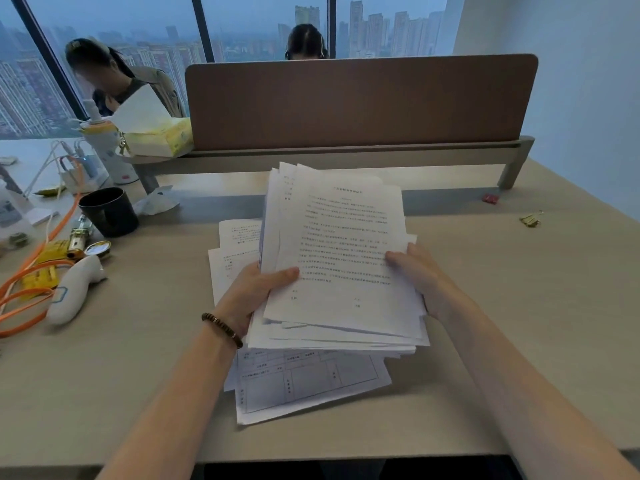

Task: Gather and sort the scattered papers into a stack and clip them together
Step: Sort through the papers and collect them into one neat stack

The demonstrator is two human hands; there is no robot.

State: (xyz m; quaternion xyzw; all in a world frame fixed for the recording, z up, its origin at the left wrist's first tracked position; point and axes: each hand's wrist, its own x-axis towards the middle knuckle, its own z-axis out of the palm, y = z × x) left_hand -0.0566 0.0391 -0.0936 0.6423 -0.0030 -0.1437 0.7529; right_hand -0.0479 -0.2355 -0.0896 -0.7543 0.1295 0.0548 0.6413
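A thick, uneven stack of printed white papers (341,251) is lifted above the desk between both hands. My left hand (254,292) grips its left edge, thumb on the top sheet. My right hand (420,271) holds the right edge, thumb on top and fingers hidden underneath. More sheets (311,382) lie flat on the desk below the stack, one with a printed table, others (235,247) poking out at the left. A gold binder clip (531,219) and a small red clip (490,198) lie apart at the far right of the desk.
Brown divider panel (360,98) stands behind the papers, two people beyond it. Left side holds a black mug (109,211), white handheld device (78,289), orange cable (24,289), yellow packets, bottle and tissue box (162,136). The desk's front edge (311,459) is near.
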